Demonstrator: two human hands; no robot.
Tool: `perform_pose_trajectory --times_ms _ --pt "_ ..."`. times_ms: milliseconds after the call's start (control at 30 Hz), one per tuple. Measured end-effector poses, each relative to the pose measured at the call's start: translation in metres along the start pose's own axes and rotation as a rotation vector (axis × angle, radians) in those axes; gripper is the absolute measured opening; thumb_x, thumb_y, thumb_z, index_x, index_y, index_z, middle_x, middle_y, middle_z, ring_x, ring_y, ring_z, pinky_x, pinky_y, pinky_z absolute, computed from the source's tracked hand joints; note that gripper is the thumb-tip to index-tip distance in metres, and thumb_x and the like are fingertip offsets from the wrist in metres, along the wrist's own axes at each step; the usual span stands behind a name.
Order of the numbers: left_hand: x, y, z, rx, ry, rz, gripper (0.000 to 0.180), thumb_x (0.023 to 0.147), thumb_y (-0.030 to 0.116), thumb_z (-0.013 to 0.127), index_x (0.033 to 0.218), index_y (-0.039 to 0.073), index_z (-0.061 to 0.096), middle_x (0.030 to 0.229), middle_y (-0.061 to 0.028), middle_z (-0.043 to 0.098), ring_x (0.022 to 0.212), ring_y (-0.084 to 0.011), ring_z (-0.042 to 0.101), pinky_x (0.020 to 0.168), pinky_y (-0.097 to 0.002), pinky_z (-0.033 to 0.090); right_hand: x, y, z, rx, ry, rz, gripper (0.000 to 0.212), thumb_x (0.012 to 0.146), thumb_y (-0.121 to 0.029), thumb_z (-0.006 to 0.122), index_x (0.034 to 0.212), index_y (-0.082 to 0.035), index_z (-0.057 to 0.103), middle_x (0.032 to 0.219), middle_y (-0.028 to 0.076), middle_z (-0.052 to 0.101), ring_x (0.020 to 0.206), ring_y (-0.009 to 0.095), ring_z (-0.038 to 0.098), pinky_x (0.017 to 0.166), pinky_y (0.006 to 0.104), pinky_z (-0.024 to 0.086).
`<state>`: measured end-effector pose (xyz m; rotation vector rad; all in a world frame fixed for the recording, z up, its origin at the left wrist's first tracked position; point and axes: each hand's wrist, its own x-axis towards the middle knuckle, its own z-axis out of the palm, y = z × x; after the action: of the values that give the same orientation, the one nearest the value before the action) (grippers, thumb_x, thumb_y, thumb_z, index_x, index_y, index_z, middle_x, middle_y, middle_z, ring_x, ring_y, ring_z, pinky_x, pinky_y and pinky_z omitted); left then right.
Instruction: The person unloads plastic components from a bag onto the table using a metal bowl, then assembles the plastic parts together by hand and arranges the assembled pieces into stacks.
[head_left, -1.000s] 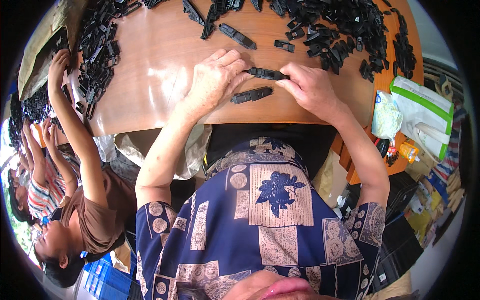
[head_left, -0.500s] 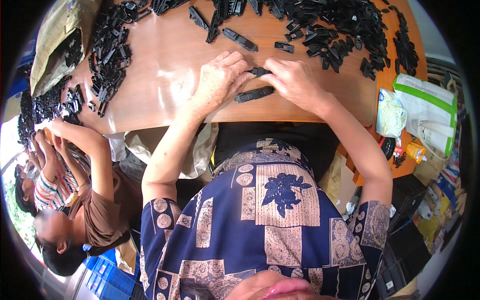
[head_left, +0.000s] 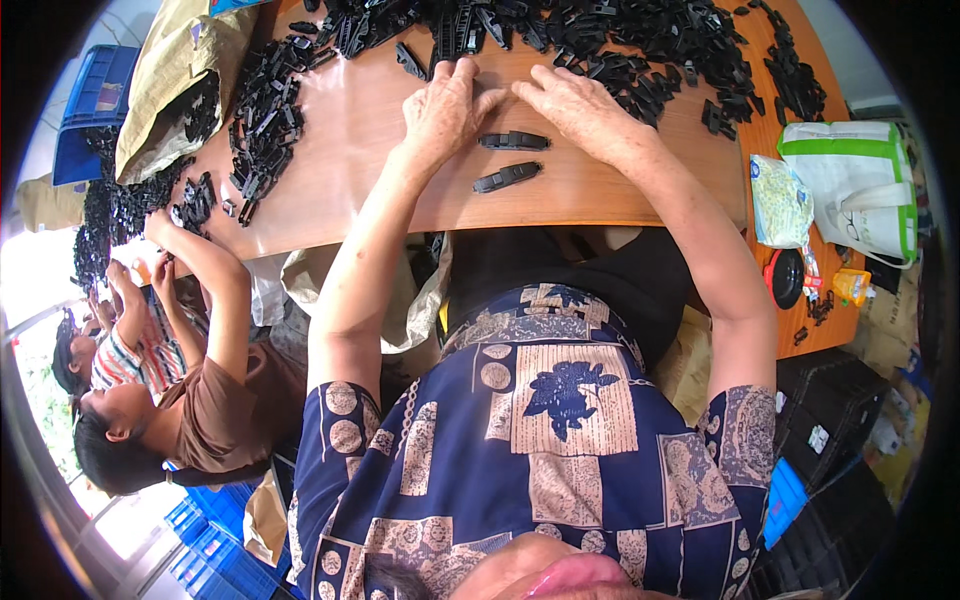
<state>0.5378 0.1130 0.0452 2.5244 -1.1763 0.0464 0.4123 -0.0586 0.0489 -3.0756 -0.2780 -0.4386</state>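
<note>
Two slim black plastic parts [head_left: 515,141] lie one behind the other on the wooden table [head_left: 380,170], the nearer black part [head_left: 507,177] slightly slanted. Beyond them my left hand [head_left: 445,108] rests on the tabletop, its thumb spread away from the fingers and its fingertips close to the piled parts. Opposite it, my right hand [head_left: 582,112] reaches in with fingers stretched out, just short of the heap of black parts [head_left: 660,50]. A gap separates the two hands, with no part visible in either. Whatever lies under the palms is hidden.
More black parts [head_left: 265,140] form a band on the left, beside an open sack [head_left: 185,85] and a blue crate [head_left: 95,120]. A person in a brown shirt [head_left: 235,410] works at the left. A white-and-green bag [head_left: 850,180] stands at right.
My hands have drawn apart and moved farther over the table; the small black part held between them is out of my fingers. Two parts now lie close together. The view has shifted somewhat.
</note>
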Motion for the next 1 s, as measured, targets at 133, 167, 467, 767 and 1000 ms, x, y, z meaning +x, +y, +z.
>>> perform_pose_trajectory --times_ms 133,167,467,767,1000 --pt "-0.002 -0.007 0.009 -0.088 0.001 0.294 0.026 0.088 0.017 0.067 0.112 0.012 0.059 0.107 -0.0112 0.062 0.102 -0.0347 0.062 0.085 -0.0453 0.051 -0.018 0.002 0.007 0.550 0.011 0.277 0.032 0.087 -0.005 0.063 0.119 -0.006 0.058 0.109 0.012 0.059 0.107 0.030 0.061 0.089 0.0427 0.052" --pt "-0.003 -0.004 0.007 -0.069 -0.015 0.316 0.026 0.084 0.008 0.067 0.110 0.011 0.061 0.106 -0.0100 0.062 0.102 -0.0328 0.061 0.086 -0.0439 0.051 -0.025 0.001 0.006 0.639 0.076 0.326 0.024 0.088 -0.007 0.062 0.112 -0.008 0.059 0.105 0.013 0.059 0.105 0.032 0.060 0.086 0.0445 0.052" --pt "-0.030 -0.019 0.003 -0.166 0.106 0.207 0.022 0.083 0.014 0.073 0.102 0.007 0.064 0.094 -0.0092 0.061 0.097 -0.0317 0.061 0.085 -0.0418 0.051 -0.042 0.006 -0.010 0.189 0.054 0.119 0.018 0.086 -0.015 0.071 0.099 -0.006 0.061 0.098 0.008 0.057 0.100 0.027 0.060 0.086 0.0406 0.052" --pt "-0.027 -0.030 0.007 -0.291 0.077 0.289 0.020 0.082 0.018 0.075 0.096 0.006 0.068 0.094 -0.0063 0.064 0.091 -0.0298 0.064 0.078 -0.0390 0.053 0.007 0.006 -0.010 0.275 -0.026 -0.026 0.019 0.088 -0.016 0.069 0.096 -0.003 0.057 0.090 0.011 0.060 0.085 0.030 0.064 0.069 0.0396 0.054" --pt "-0.024 -0.030 0.006 -0.375 0.058 0.290 0.019 0.080 0.017 0.075 0.094 0.007 0.069 0.095 -0.0062 0.064 0.090 -0.0289 0.063 0.077 -0.0391 0.053 0.015 0.002 -0.011 0.332 -0.169 0.017 0.020 0.088 -0.015 0.069 0.091 -0.003 0.053 0.081 0.012 0.062 0.077 0.033 0.067 0.064 0.0415 0.053"
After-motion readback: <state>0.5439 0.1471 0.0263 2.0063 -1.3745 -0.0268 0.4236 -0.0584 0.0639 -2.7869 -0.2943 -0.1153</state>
